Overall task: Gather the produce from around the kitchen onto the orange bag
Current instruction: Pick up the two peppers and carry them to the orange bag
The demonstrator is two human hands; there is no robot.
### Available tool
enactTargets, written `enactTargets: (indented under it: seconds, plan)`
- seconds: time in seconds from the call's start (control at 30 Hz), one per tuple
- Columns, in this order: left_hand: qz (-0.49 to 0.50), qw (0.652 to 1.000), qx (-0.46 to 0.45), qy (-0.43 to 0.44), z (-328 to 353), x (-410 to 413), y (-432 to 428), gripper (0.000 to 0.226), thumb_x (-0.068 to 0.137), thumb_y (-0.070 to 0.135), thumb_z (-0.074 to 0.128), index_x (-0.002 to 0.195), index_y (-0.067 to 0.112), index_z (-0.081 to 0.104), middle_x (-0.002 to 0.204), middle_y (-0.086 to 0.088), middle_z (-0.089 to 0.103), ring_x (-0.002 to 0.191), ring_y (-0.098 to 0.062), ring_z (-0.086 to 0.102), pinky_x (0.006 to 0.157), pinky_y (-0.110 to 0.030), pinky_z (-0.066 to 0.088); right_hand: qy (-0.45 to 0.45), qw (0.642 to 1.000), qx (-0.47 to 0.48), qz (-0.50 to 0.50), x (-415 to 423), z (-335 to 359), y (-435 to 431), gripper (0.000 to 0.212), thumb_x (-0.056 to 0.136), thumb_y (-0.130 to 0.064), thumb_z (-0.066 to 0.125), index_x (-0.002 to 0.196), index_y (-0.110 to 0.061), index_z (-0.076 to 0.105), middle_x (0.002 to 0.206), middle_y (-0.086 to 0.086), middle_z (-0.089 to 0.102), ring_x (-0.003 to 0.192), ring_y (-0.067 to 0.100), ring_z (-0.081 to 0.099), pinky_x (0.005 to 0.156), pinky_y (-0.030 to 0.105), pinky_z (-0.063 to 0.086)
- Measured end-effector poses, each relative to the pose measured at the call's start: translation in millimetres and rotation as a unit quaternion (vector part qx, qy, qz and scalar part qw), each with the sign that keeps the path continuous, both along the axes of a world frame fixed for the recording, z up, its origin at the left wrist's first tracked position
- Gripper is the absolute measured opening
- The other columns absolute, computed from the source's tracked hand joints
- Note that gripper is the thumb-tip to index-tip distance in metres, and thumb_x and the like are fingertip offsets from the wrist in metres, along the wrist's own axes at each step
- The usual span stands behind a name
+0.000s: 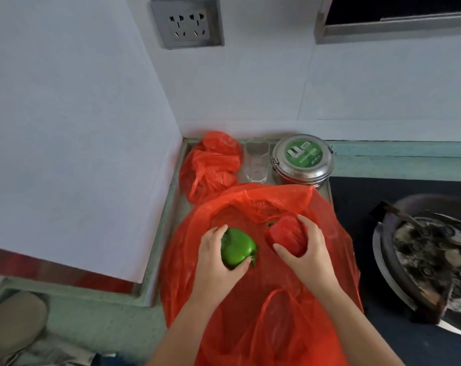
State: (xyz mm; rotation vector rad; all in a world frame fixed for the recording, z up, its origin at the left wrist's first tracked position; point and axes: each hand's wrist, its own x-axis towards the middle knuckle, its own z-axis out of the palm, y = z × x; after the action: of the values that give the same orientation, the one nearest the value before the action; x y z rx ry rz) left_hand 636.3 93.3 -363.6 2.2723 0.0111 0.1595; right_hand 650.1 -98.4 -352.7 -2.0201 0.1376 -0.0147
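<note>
The left hand (219,256) had its fingers curled round the green pepper (237,248), and the right hand (303,249) gripped the red pepper (286,237) the same way. Both were at the middle of the orange bag (250,326) spread on the counter (resting on it or just above, I could not tell). The peppers looked light and hollow w/ waxy skin, prob. a bit slippery; better to hold the broad body, not the stem.

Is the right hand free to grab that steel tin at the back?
Probably not yet: the right hand grips the red pepper. Once it lets go, the steel tin stands unblocked behind the orange bag.
</note>
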Motion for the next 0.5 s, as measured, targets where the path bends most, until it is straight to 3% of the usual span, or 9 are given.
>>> enactTargets:
  seconds: [0.1, 0.17, 0.27, 0.33, 0.5]
  plan:
    - [0.007, 1.0, 0.016, 0.001, -6, 14, 1, 0.078, 0.062, 0.05, 0.064, 0.128, 0.012, 0.045, 0.122, -0.004, 0.044, 0.117, -0.015, 0.041, 0.102, -0.012, 0.025, -0.005, 1.0, -0.012, 0.012, 8, -12, 8, 0.078, 0.069, -0.024, 0.079, 0.134, -0.021, 0.036, 0.122, -0.008, 0.037, 0.11, -0.004, 0.033, 0.087, -0.001, 0.024]
    - [-0.003, 0.999, 0.034, 0.003, -12, 20, 2, 0.078, 0.062, 0.051, 0.063, 0.128, 0.012, 0.046, 0.124, -0.007, 0.044, 0.118, -0.017, 0.04, 0.103, -0.016, 0.026, -0.005, 1.0, -0.016, 0.009, 11, -20, 12, 0.079, 0.069, -0.025, 0.079, 0.134, -0.02, 0.036, 0.122, -0.008, 0.037, 0.109, -0.006, 0.032, 0.085, -0.006, 0.02]
    - [-0.008, 0.999, 0.051, 0.008, -20, 26, 2, 0.079, 0.064, 0.05, 0.063, 0.129, 0.011, 0.043, 0.126, -0.01, 0.044, 0.122, -0.02, 0.039, 0.104, -0.022, 0.027, -0.011, 1.0, -0.015, -0.005, 14, -27, 16, 0.08, 0.069, -0.026, 0.079, 0.135, -0.02, 0.035, 0.121, -0.008, 0.036, 0.111, -0.003, 0.033, 0.092, 0.006, 0.023]
    - [-0.002, 0.999, 0.045, 0.002, -22, 27, 2, 0.079, 0.065, 0.048, 0.063, 0.13, 0.009, 0.041, 0.127, -0.012, 0.044, 0.122, -0.019, 0.038, 0.105, -0.015, 0.023, -0.017, 1.0, -0.019, -0.008, 15, -29, 17, 0.08, 0.069, -0.026, 0.079, 0.135, -0.02, 0.034, 0.12, -0.008, 0.036, 0.113, 0.001, 0.035, 0.094, 0.016, 0.026]
    - [-0.002, 0.999, 0.034, -0.005, -26, 28, 2, 0.079, 0.067, 0.048, 0.063, 0.132, 0.011, 0.038, 0.131, -0.013, 0.042, 0.125, -0.012, 0.032, 0.105, -0.008, 0.017, -0.018, 0.999, -0.032, 0.006, 20, -30, 18, 0.083, 0.068, -0.029, 0.079, 0.137, -0.02, 0.032, 0.121, -0.008, 0.035, 0.113, 0.003, 0.036, 0.091, 0.016, 0.029]
